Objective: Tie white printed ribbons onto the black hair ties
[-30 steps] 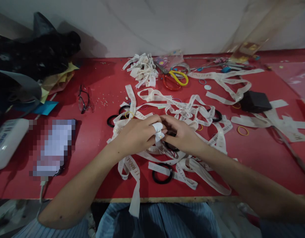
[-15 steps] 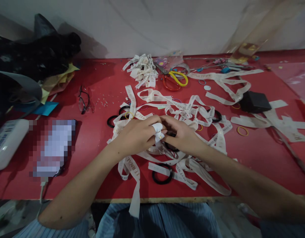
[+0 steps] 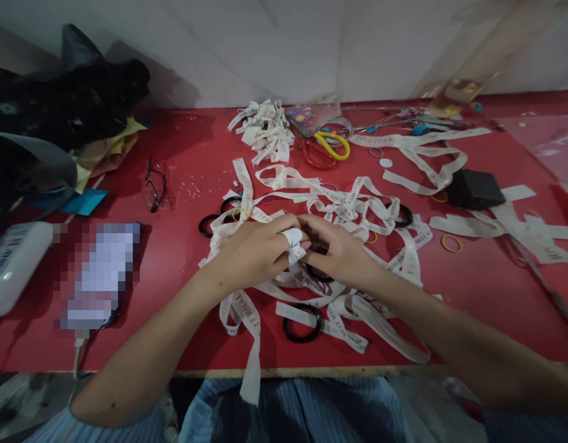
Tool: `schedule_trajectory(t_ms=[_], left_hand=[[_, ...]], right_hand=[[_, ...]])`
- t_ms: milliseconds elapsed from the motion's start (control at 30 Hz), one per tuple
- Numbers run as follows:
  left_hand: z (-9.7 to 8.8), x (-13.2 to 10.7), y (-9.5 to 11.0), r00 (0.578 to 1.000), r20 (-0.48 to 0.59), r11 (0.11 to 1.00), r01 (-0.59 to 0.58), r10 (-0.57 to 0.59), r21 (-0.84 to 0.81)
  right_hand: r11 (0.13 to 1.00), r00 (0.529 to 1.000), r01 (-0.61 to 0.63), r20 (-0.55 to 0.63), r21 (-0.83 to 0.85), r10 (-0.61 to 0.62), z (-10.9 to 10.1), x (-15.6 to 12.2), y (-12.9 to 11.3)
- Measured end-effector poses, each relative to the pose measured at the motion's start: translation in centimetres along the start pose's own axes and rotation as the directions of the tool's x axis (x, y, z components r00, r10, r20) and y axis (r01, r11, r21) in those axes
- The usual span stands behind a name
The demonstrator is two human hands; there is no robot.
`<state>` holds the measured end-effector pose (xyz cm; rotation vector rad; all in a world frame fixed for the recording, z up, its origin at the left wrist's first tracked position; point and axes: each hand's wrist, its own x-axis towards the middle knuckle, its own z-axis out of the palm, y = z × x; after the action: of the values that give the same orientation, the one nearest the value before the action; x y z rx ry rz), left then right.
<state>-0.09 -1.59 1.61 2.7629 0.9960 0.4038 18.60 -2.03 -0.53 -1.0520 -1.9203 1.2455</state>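
Observation:
My left hand and my right hand meet over a tangle of printed ribbons. A short white ribbon is looped over the fingers of my left hand, and its folded part lies between both hands. The fingers of both hands are closed around it; some fingertips are hidden. Below them a black ring lies on the red table with a ribbon strip across it. Printed ribbon ends hang toward the table's front edge.
Scissors with yellow and red handles lie behind, beside a pile of tied ribbon pieces. Glasses and a blurred-out phone on a cable are at the left. A black block stands at the right.

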Motion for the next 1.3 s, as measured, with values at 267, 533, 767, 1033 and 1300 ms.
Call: schedule_trajectory(t_ms=[267,533,767,1033,1300], left_hand=[[0.01,0.07,0.08,1.0,-0.001,1.0,-0.001,0.001,0.0],[0.1,0.01,0.01,1.0,-0.012,1.0,-0.006,0.006,0.008],[0.16,-0.03,-0.06,1.0,0.006,1.0,0.004,-0.004,0.002],[0.22,-0.05,-0.11,1.0,-0.011,1.0,-0.003,0.003,-0.014],[0.23,-0.07,-0.1,1.0,-0.005,1.0,0.0,0.0,-0.01]], right_hand=[[1.0,1.0,-0.001,0.001,-0.011,0.001,-0.05,-0.03,-0.15],[1.0,1.0,-0.007,0.002,0.001,0.007,0.06,-0.04,-0.19],[1.0,1.0,-0.014,0.004,0.001,0.014,0.02,-0.09,-0.18],[1.0,1.0,-0.013,0.005,0.005,0.013,0.03,0.01,0.01],[1.0,1.0,-0.002,0.001,0.01,0.002,0.12,-0.09,-0.03]])
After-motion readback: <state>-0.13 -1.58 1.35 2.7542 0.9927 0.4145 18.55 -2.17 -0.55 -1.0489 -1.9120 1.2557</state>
